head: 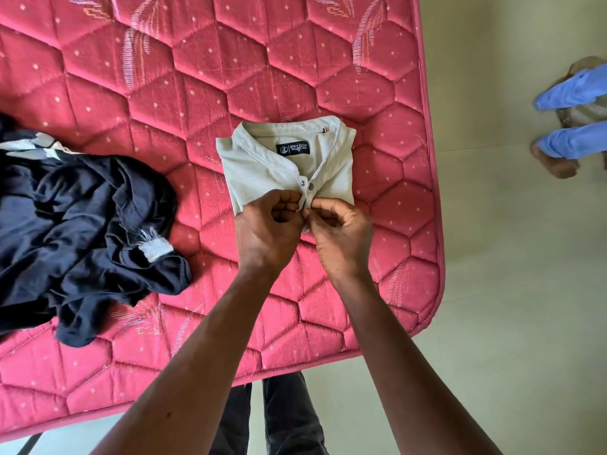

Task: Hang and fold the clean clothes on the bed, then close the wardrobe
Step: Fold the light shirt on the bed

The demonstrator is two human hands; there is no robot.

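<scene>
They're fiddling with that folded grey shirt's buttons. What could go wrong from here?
The left hand and right hand both pinch the grey shirt at its buttons; a hard tug could undo the neat fold. The dark clothes lie crumpled close by and may crease further while they wait.

Reached forward on bare forearms, left hand point(267, 236) and right hand point(343, 236) close together, fingers point(285, 205) curled, both pinching the shirt point(262, 165) at its buttons.

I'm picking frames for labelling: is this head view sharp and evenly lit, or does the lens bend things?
Head view: soft, even light, no glare; the grey shirt is sharp, its label legible; the mattress edge bows from wide-angle distortion; the blue legs at the right border look smeared.
</scene>
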